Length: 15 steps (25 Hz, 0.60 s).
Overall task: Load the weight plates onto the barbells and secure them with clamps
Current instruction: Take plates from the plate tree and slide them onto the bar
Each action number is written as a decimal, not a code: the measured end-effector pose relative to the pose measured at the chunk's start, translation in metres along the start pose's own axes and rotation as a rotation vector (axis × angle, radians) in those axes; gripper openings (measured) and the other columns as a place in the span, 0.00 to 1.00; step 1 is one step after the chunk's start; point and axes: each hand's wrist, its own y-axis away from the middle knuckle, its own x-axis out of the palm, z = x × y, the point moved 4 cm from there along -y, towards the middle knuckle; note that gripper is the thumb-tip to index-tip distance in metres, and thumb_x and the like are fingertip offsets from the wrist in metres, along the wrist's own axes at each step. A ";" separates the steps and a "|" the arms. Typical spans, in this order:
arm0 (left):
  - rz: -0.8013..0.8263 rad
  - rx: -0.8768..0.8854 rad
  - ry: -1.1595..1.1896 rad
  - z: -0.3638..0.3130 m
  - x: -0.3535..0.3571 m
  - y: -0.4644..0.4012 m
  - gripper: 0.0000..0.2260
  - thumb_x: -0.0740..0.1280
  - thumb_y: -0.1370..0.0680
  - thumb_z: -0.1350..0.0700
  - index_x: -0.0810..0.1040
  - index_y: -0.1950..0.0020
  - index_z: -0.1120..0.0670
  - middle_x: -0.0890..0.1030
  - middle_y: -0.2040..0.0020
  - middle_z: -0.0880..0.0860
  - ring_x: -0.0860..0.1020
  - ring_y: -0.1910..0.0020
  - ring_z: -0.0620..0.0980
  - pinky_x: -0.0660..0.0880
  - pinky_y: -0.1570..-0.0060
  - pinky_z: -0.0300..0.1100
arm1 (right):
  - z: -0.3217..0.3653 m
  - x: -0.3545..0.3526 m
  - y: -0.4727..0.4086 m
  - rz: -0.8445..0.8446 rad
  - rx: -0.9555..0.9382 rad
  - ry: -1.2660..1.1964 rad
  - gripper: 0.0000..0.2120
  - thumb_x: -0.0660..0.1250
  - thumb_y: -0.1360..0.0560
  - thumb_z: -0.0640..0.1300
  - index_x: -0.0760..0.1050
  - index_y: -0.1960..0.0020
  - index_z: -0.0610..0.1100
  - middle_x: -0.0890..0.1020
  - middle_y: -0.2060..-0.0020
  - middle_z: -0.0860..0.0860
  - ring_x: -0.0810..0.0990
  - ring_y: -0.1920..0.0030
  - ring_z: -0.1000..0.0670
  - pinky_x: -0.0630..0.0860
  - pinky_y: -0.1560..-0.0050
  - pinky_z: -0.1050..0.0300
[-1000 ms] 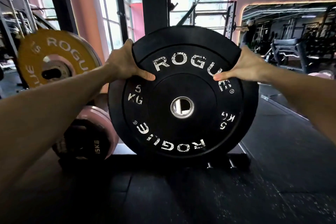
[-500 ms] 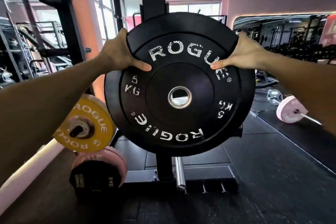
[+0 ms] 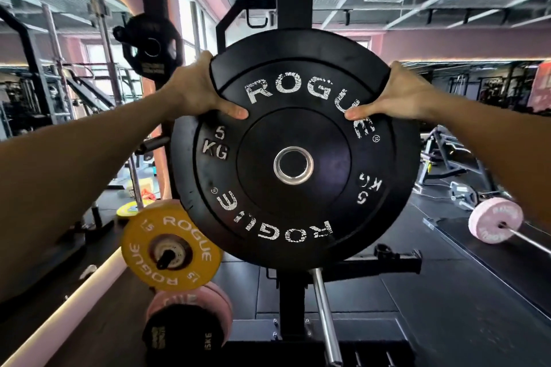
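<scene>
Both arms outstretched; left hand [image 3: 195, 92] and right hand [image 3: 401, 95] grip upper rim of round black rubber 5 kg weight plate [image 3: 293, 211], thumbs pressed on face.

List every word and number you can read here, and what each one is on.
"ROGUE", twice, and "5 KG", twice: black plate gripped by the left hand and right hand.
"ROGUE", twice, and "15", twice: yellow plate.
"15KG": small black plate at the bottom.
Lettering on the pink plate on the barbell and on the pink plate below the yellow one: too blurred or hidden.
</scene>
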 end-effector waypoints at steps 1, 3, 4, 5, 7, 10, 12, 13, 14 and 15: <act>0.002 -0.009 -0.009 0.012 -0.004 -0.003 0.47 0.83 0.43 0.41 0.66 0.32 0.55 0.73 0.45 0.48 0.73 0.34 0.58 0.67 0.45 0.44 | 0.011 0.009 -0.002 0.015 -0.003 -0.012 0.46 0.81 0.49 0.68 0.66 0.41 0.47 0.74 0.46 0.56 0.72 0.44 0.52 0.69 0.42 0.57; 0.007 -0.002 -0.007 0.041 -0.017 -0.010 0.48 0.83 0.43 0.41 0.65 0.31 0.54 0.75 0.43 0.49 0.73 0.33 0.57 0.67 0.42 0.44 | 0.036 0.031 -0.017 -0.006 -0.045 0.010 0.56 0.78 0.55 0.74 0.67 0.36 0.47 0.77 0.43 0.56 0.75 0.42 0.51 0.72 0.38 0.53; 0.010 -0.004 -0.005 0.056 -0.023 -0.015 0.48 0.83 0.44 0.41 0.65 0.31 0.54 0.76 0.42 0.49 0.74 0.34 0.56 0.67 0.41 0.45 | 0.048 0.042 -0.027 -0.011 -0.072 0.011 0.59 0.77 0.57 0.76 0.68 0.34 0.48 0.78 0.43 0.55 0.76 0.41 0.50 0.73 0.36 0.51; 0.007 -0.009 -0.002 0.072 -0.031 -0.019 0.47 0.83 0.45 0.41 0.66 0.33 0.53 0.76 0.42 0.49 0.75 0.36 0.55 0.68 0.43 0.44 | 0.060 0.053 -0.036 0.001 -0.064 0.017 0.59 0.77 0.58 0.76 0.68 0.35 0.48 0.78 0.43 0.55 0.76 0.41 0.50 0.73 0.36 0.49; 0.000 -0.031 0.005 0.107 -0.052 -0.025 0.43 0.83 0.45 0.41 0.67 0.37 0.52 0.76 0.44 0.48 0.74 0.42 0.51 0.67 0.45 0.43 | 0.087 0.080 -0.061 0.034 -0.071 0.034 0.56 0.77 0.58 0.75 0.71 0.36 0.50 0.80 0.45 0.55 0.79 0.42 0.50 0.75 0.37 0.49; -0.022 -0.044 -0.021 0.160 -0.080 -0.037 0.49 0.83 0.47 0.38 0.66 0.33 0.53 0.78 0.39 0.49 0.75 0.38 0.54 0.69 0.42 0.45 | 0.122 0.117 -0.103 0.026 -0.093 0.051 0.58 0.75 0.60 0.78 0.71 0.36 0.49 0.82 0.48 0.54 0.82 0.46 0.48 0.78 0.42 0.48; -0.021 -0.037 -0.014 0.204 -0.099 -0.044 0.49 0.83 0.45 0.40 0.66 0.31 0.54 0.77 0.40 0.49 0.74 0.37 0.54 0.69 0.41 0.46 | 0.160 0.146 -0.110 0.026 -0.094 0.050 0.59 0.75 0.59 0.78 0.71 0.36 0.48 0.82 0.47 0.53 0.81 0.47 0.48 0.77 0.42 0.47; -0.017 -0.039 -0.015 0.227 -0.107 -0.047 0.47 0.84 0.43 0.42 0.66 0.32 0.54 0.76 0.42 0.48 0.74 0.39 0.53 0.69 0.43 0.46 | 0.183 0.162 -0.107 0.027 -0.081 0.038 0.58 0.76 0.59 0.77 0.71 0.36 0.48 0.81 0.46 0.53 0.80 0.46 0.48 0.77 0.41 0.48; -0.010 -0.036 -0.024 0.251 -0.115 -0.050 0.45 0.84 0.43 0.43 0.66 0.32 0.55 0.75 0.44 0.48 0.74 0.40 0.54 0.68 0.45 0.46 | 0.203 0.180 -0.107 0.017 -0.076 0.031 0.59 0.76 0.58 0.76 0.71 0.35 0.46 0.79 0.45 0.52 0.79 0.45 0.48 0.76 0.40 0.48; -0.004 -0.030 -0.037 0.272 -0.124 -0.053 0.44 0.84 0.42 0.43 0.67 0.33 0.55 0.74 0.44 0.48 0.73 0.41 0.54 0.68 0.47 0.46 | 0.223 0.196 -0.107 0.004 -0.065 0.017 0.59 0.77 0.58 0.75 0.70 0.35 0.44 0.78 0.45 0.52 0.78 0.44 0.48 0.76 0.39 0.49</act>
